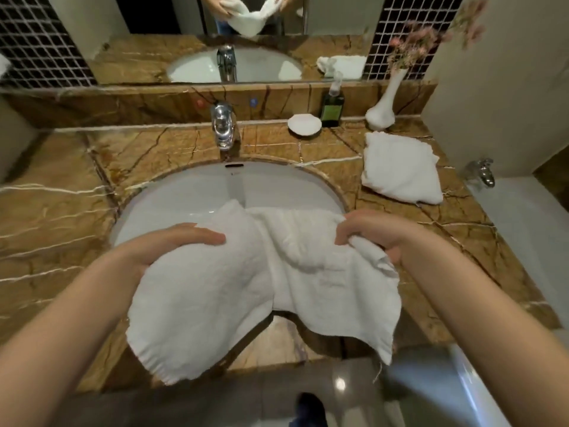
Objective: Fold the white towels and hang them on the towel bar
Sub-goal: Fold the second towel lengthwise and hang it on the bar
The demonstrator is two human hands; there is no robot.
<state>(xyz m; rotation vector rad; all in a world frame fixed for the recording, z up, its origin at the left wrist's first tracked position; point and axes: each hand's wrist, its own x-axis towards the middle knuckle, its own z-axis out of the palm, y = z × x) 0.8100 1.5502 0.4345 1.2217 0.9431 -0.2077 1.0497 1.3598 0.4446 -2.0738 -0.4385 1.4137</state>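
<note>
Fingers (209,236) grip towel (221,291) edges above sink (184,192).

A bathroom: an oval white sink (197,192) set in a brown marble counter (61,217) under a chrome faucet (224,126), a wall mirror (215,35), a soap bottle (332,103), and a bathtub (520,229) beside

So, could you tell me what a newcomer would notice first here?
First, the white towel stretched between the left hand and right hand above the sink at centre. Then the folded towel lying on the marble counter to the sink's right, near a white vase of pink flowers.
</note>
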